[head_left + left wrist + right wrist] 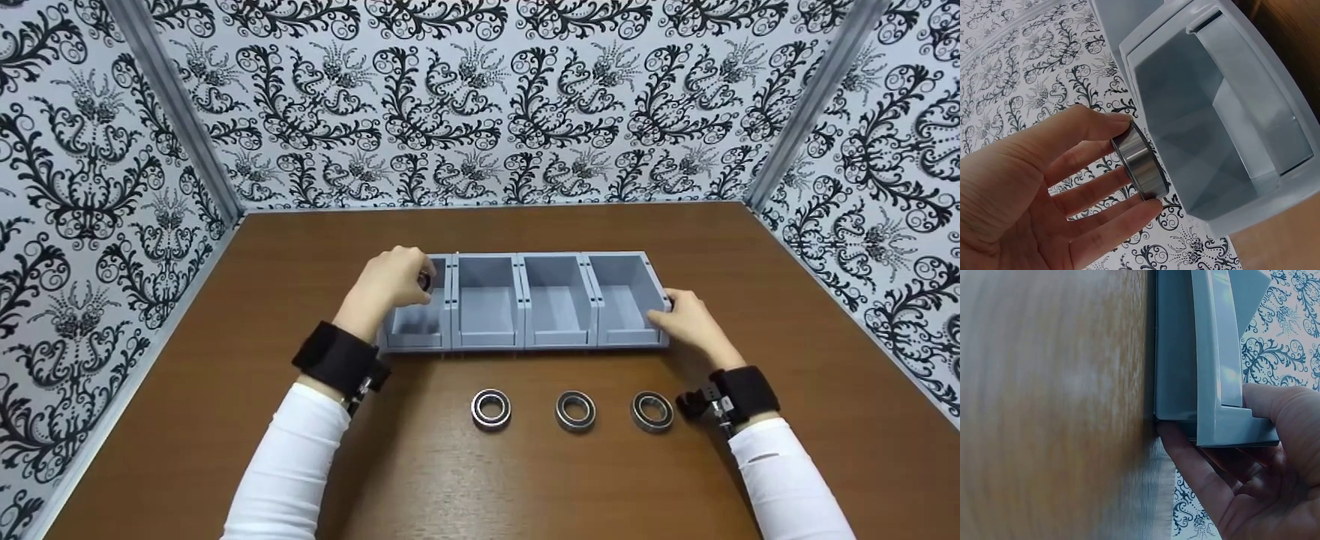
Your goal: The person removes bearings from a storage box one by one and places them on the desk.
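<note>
My left hand pinches a ball bearing between thumb and fingers, its shiny steel outer ring facing the left wrist camera. It hovers over the leftmost compartment of a row of grey-blue storage bins. At the row's right end, my right hand grips the side wall of the last bin, thumb over the front corner and fingers along the outside. Three more bearings lie flat on the table in front of the bins: a left one, a middle one and a right one.
The bins stand side by side on a brown wooden table. Panels with black scroll patterns enclose the table at the back and both sides, with grey posts in the corners.
</note>
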### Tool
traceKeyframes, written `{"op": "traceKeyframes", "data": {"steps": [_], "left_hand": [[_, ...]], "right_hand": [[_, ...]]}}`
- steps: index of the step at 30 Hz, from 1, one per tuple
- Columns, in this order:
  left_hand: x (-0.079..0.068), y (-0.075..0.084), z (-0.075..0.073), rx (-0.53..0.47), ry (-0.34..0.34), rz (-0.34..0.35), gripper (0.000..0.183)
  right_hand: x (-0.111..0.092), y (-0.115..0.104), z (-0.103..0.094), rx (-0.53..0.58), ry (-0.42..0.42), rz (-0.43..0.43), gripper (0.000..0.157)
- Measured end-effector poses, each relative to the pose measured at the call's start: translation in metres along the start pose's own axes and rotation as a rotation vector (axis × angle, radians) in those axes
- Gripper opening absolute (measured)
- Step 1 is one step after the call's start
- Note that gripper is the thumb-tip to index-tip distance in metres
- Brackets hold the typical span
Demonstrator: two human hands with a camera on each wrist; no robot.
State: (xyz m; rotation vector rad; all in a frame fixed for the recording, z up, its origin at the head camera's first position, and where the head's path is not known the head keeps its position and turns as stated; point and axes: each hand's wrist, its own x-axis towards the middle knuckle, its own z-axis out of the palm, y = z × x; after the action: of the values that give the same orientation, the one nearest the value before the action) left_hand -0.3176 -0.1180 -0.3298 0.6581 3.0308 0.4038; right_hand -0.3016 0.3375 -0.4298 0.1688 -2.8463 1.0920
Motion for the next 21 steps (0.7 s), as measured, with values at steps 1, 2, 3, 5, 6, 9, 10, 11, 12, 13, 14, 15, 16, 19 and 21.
{"op": "traceKeyframes", "data": {"steps": [1, 2, 3, 5, 6, 9, 10, 11, 12, 13, 14, 15, 16, 19, 21], "left_hand": [[-0.001, 0.0, 0.0, 0.001, -0.002, 0.0, 0.038], [-0.001, 0.001, -0.001, 0.002, -0.003, 0.001, 0.037], [-0.002, 0.001, -0.001, 0.003, -0.004, 0.002, 0.037], [-0.004, 0.003, -0.001, 0.002, -0.008, 0.002, 0.038], [-0.005, 0.004, -0.001, 0.001, -0.01, 0.001, 0.038], [-0.007, 0.005, -0.002, -0.002, -0.008, 0.007, 0.037], [-0.008, 0.005, -0.002, -0.003, -0.008, 0.011, 0.037], [-0.009, 0.005, -0.002, -0.003, -0.007, 0.015, 0.037], [-0.01, 0.005, -0.002, -0.002, -0.005, 0.019, 0.037], [-0.011, 0.005, -0.003, -0.001, -0.003, 0.023, 0.036], [-0.012, 0.005, -0.003, 0.0, 0.0, 0.027, 0.036], [-0.014, 0.005, -0.003, -0.001, 0.002, 0.031, 0.037], [-0.015, 0.005, -0.003, -0.002, 0.005, 0.034, 0.037], [-0.019, 0.004, -0.004, -0.004, 0.012, 0.04, 0.037], [-0.021, 0.004, -0.003, -0.004, 0.015, 0.043, 0.037]], "right_hand": [[0.0, 0.0, 0.0, 0.001, -0.001, 0.001, 0.041], [0.0, 0.0, 0.0, 0.003, -0.002, 0.001, 0.042], [0.0, 0.0, 0.0, 0.003, -0.003, 0.001, 0.042], [-0.001, 0.001, -0.001, 0.001, -0.005, -0.001, 0.042], [-0.001, 0.001, -0.001, 0.0, -0.005, 0.0, 0.042], [-0.001, 0.001, -0.001, -0.001, 0.0, 0.003, 0.043], [-0.002, 0.001, -0.001, -0.001, -0.001, 0.003, 0.044], [-0.002, 0.0, -0.001, -0.001, -0.002, 0.003, 0.044], [-0.001, 0.0, 0.0, -0.003, -0.002, 0.003, 0.044], [-0.001, 0.0, 0.0, -0.005, -0.002, 0.002, 0.045], [-0.001, 0.0, 0.0, -0.008, -0.003, 0.0, 0.045], [-0.001, 0.0, -0.001, -0.01, -0.004, -0.001, 0.045], [-0.001, 0.0, -0.001, -0.014, -0.004, -0.002, 0.046], [0.0, -0.001, -0.001, -0.021, 0.0, -0.004, 0.045], [0.0, 0.0, -0.001, -0.021, 0.003, -0.007, 0.044]]}}
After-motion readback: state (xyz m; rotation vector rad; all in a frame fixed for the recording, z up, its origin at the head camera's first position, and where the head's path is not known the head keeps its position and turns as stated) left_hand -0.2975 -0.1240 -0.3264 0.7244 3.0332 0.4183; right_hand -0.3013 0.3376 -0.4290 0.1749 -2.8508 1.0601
